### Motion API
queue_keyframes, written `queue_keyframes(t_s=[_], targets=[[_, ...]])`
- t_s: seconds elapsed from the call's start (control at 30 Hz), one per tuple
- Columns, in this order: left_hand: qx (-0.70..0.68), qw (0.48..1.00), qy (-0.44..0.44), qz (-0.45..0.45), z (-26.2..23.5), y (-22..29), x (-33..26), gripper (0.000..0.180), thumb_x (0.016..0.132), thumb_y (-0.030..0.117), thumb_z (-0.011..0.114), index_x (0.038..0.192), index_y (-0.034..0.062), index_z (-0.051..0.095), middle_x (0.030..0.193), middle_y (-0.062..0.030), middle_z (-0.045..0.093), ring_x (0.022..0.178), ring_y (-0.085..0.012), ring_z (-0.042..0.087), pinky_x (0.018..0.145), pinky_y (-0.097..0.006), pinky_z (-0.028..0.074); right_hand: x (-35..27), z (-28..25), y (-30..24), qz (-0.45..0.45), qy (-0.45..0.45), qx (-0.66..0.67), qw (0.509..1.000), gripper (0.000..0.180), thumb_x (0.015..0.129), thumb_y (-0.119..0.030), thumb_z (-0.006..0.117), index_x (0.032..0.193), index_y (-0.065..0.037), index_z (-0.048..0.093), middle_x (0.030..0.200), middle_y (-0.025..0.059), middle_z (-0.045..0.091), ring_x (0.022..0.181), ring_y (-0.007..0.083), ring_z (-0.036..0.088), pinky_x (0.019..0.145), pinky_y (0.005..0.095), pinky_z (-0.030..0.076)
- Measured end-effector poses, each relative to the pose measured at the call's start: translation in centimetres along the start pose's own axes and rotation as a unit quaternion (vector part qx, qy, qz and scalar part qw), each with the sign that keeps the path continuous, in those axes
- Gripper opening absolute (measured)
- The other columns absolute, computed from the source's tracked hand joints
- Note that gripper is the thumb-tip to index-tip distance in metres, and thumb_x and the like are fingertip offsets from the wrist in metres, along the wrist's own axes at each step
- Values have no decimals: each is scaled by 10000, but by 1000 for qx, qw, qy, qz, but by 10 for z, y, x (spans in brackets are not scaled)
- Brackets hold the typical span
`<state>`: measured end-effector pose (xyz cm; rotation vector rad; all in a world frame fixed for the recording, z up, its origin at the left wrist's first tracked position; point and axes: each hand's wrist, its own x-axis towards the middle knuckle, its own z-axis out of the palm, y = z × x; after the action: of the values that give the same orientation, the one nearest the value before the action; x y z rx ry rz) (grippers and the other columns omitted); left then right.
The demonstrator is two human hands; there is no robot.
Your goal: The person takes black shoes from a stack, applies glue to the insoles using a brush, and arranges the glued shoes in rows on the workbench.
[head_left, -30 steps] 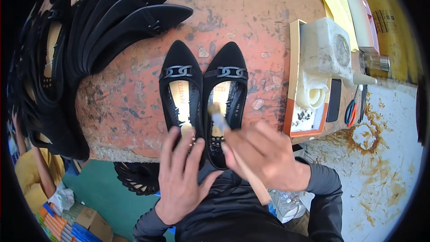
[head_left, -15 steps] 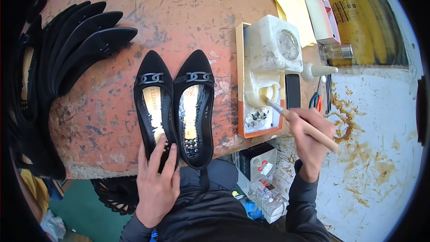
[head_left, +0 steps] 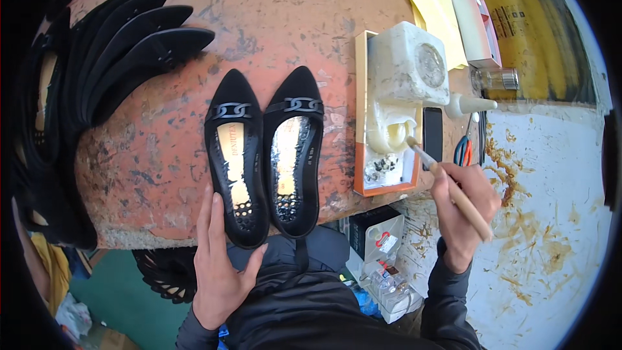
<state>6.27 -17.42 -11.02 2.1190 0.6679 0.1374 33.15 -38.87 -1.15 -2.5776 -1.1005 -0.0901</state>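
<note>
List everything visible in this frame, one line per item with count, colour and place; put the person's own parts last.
flat shoes: 2, black with chain trim, side by side at the table's near edge
stacked shoes: several, black, fanned at far left
worktable: 1, worn orange-red, centre
glue pot: 1, crusted whitish, in an orange-edged tray right of the shoes
brush: 1, wooden handle, tip at the glue pot
squeeze bottle: 1, white, lying right of the pot
scissors: 1, red and blue handles, table's right edge
yellow paper: 1, top right
pink box: 1, beside the paper
left hand: fingers resting on the left shoe's heel
right hand: gripping the brush
</note>
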Motion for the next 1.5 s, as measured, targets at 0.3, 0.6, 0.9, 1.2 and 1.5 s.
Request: queue_keyframes(t_s=[0.3,0.6,0.9,1.2,1.5], targets=[[-100,994,8,38,-5,-18,9,1167,785,64,1001,1714,-40,302,1699,-276,477,1456,-370,626,1155,-448,558,42,-1,-55,-107,-10,344,933,163,850,-64,821,923,82,811,723,160,784,553,196,680,566,289,540],[-165,985,48,12,2,-27,7,1113,768,152,1022,1657,-72,389,1592,-300,574,1442,-441,622,1167,-477,547,65,95,-109,-211,-193,293,912,170,802,-9,887,940,27,795,916,112,774,716,281,714,629,404,551],[-159,986,36,20,-4,-29,7,1106,782,173,1015,1655,-83,386,1602,-319,561,1436,-473,618,1163,-492,547,70,81,-112,-242,-438,269,823,201,786,-70,872,967,-35,791,927,68,661,871,276,652,648,384,570],[-119,991,47,45,0,-19,10,1059,797,178,1007,1620,-119,411,1555,-348,588,1393,-490,648,1141,-502,565,58,127,-98,-290,-105,153,939,275,779,15,880,1038,41,790,975,90,726,826,243,675,614,333,541],[-104,993,30,36,0,-23,6,1076,783,161,1009,1626,-116,401,1575,-347,568,1403,-486,638,1148,-489,563,14,90,-116,-285,-158,182,928,258,797,-45,866,1017,66,791,842,77,671,720,208,622,548,301,527]])
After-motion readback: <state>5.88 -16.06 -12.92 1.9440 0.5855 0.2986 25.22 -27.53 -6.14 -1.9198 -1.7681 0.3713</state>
